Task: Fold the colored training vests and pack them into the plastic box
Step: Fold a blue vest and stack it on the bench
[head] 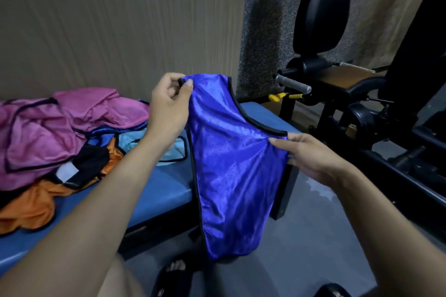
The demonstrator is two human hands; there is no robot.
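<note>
The blue padded table [154,190] is carrying a heap of pink, orange and light-blue vests [60,142] toward its left end, the heap running off the picture's left edge. A shiny blue vest [231,164] is hanging in the air off the table's near right corner. The left hand [169,108], arm reaching forward, is pinching the vest's upper strap between thumb and fingers, while the right hand [311,156] is pinching its right edge, its fingers partly hidden behind the cloth.

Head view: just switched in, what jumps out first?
A shiny blue vest hangs mid-frame, pinched at its top by the left hand and at its side by the right hand. Left of it, pink, orange and blue vests lie heaped on a blue bench.
</note>
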